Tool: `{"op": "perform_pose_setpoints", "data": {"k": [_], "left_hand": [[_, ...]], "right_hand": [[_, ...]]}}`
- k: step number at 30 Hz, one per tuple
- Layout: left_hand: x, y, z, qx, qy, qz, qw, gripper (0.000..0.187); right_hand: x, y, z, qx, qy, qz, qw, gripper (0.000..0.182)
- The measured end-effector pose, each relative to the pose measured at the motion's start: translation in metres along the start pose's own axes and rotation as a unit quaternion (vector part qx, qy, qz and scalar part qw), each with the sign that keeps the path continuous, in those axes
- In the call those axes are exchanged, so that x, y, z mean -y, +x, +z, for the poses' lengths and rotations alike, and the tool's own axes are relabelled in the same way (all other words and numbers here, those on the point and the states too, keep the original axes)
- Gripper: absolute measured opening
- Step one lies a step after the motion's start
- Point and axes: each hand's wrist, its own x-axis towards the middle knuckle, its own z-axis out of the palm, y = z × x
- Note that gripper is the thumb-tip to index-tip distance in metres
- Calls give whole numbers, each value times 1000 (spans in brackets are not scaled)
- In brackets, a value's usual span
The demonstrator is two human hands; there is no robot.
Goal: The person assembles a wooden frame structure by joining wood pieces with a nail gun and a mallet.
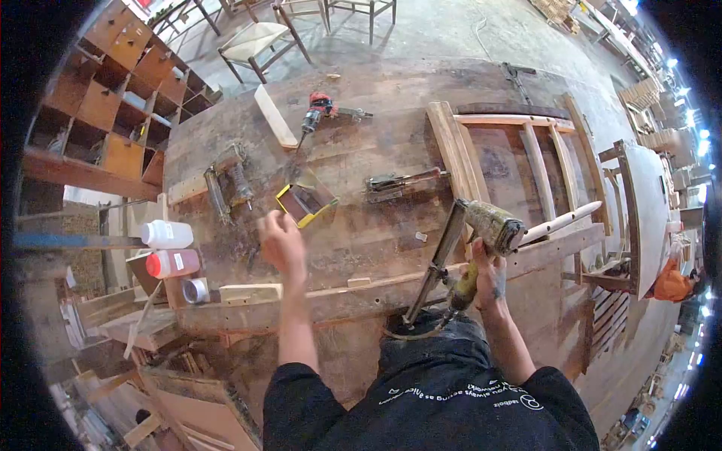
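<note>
At the far left, a white bottle point(167, 234) and a red-capped bottle point(173, 263) lie on their sides on a low ledge beside the counter point(361, 150), within reach yet off the work surface. Next to them a roll of tape point(195, 290) rests against a short wood block point(250, 292).

Your left hand point(281, 239) hovers over the counter with its grip released and fingers spread, grasping nothing. It is nearest the yellow-framed tray point(304, 203), which sits just beyond the fingertips. Farther back lie a nail gun point(229, 184), a loose wooden slat point(274, 116) and a red drill point(320, 109), all well apart from the hand.

At centre, a metal clamp tool point(402, 183) lies flat, just beside the chair frame point(519, 161), which is laid on its back so that its rails face upward.

Your right hand point(489, 282) has its grip clenched around the handle of the power tool point(489, 225). The tool is held at the counter's near edge, its head raised above the hand and close to the turned chair leg point(560, 223). A long metal bar point(440, 263) leans against the counter edge just left of the tool.
</note>
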Motion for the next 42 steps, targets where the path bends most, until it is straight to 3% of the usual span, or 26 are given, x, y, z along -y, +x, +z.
{"op": "perform_pose_setpoints", "data": {"k": [3,6,9,10,12,17,19,24,30,33,36,42], "left_hand": [[48,45,56,89,17,249,964,11],[57,74,108,254,105,453,848,16],[39,88,123,327,242,509,759,20],[36,90,124,313,231,539,747,17],[38,92,133,317,232,552,735,15],[53,103,134,331,225,578,711,14],[54,105,129,350,225,584,697,26],[49,100,129,367,227,599,675,44],[43,96,138,302,172,641,685,30],[41,97,145,355,203,616,673,28],[40,100,147,337,198,661,640,26],[48,105,141,343,172,645,661,27]], "right_hand": [[14,-2,11,-18,4,52,998,34],[5,4,14,-30,43,42,998,34],[4,2,11,-35,77,59,995,37],[3,1,9,-38,82,62,994,38],[13,-4,18,-91,112,91,985,35],[5,3,10,-60,164,129,976,24],[-5,4,0,-13,185,150,971,27],[-1,3,12,-52,168,163,971,30],[-11,-4,8,-29,206,194,959,29],[-15,-8,4,-28,229,216,949,23],[-17,-11,3,-34,222,218,950,20],[-24,-15,1,-47,249,202,946,16]]}}
